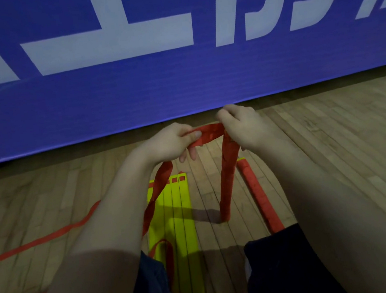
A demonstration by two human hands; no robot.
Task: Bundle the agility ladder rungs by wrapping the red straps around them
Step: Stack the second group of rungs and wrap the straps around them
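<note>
Red strap spans between both hands' grip, above yellow rungs.

A blue banner is standing upright beyond the left grip and the right grip, filling the upper part of the view. Large white lettering is running across its upper half, cut off by the frame edges. A dark gap is showing along its lower edge. A wooden floor of narrow boards is lying beneath both grips. Dark clothing is covering the legs nearer than the grips. A shadow is lying on the boards below and between them.
</note>
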